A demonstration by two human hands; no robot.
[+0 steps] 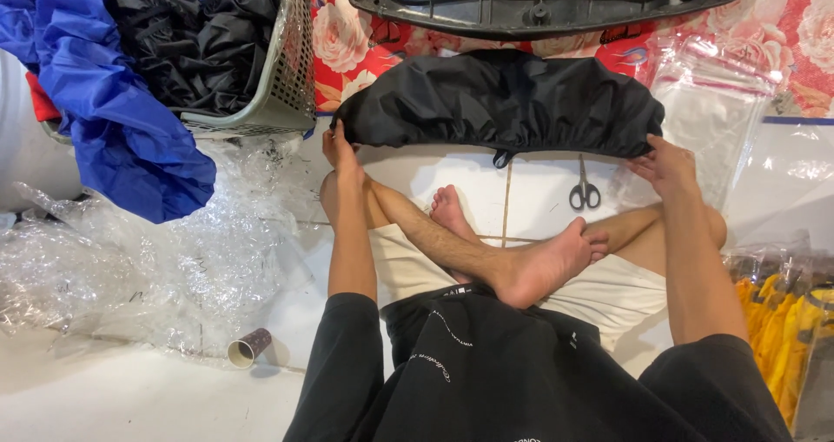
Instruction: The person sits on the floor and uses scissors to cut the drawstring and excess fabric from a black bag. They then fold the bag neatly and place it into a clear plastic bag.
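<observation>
Clear plastic bags on the floor, right side

A clear zip bag (714, 103) with a red strip lies beside the black cover; another clear bag (795, 177) with a blue strip lies further right; bags of yellow items (776, 329) lie below.

The cover (499, 103) under my left hand (339, 151) and right hand (665, 166) is plain black. My shirt (486, 381) is black with small white print, my shorts (608, 290) cream. The cloth (365, 46) beyond is red with pale pink roses. The fabric (113, 103) is bright blue, the basket (291, 68) greyish, I think. The scissors (585, 190) have dark handles. The bundles (777, 329) are yellow.
</observation>
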